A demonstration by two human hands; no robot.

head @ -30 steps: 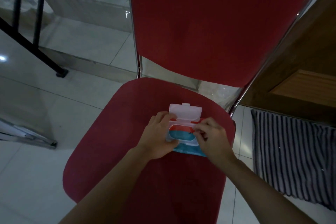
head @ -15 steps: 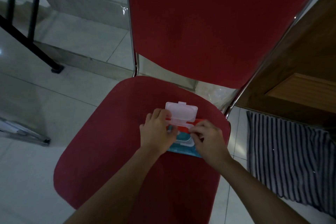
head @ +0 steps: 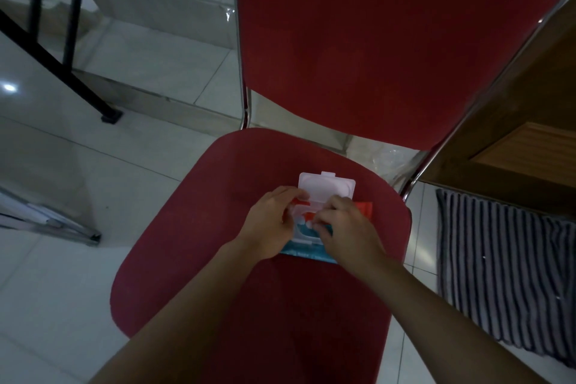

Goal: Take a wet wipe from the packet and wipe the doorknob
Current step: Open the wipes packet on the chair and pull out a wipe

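Note:
A red and blue wet wipe packet (head: 364, 210) lies on the seat of a red chair (head: 199, 252). Its white flip lid (head: 327, 185) stands open, tipped toward the chair back. My left hand (head: 271, 221) presses on the packet's left side and holds it down. My right hand (head: 346, 234) rests over the packet's right half, fingertips pinched together at the opening under the lid. Whether a wipe is between those fingers is hidden. No doorknob is in view.
The chair's red backrest (head: 374, 40) rises behind the packet on chrome tubes. A wooden door or cabinet (head: 530, 140) stands at the right, with a striped mat (head: 505, 274) on the tiled floor below it. Black metal legs (head: 71, 40) and a step are at the upper left.
My right fingertips have shifted a little toward the middle of the opening. My left hand stays on the packet. The lid stays open.

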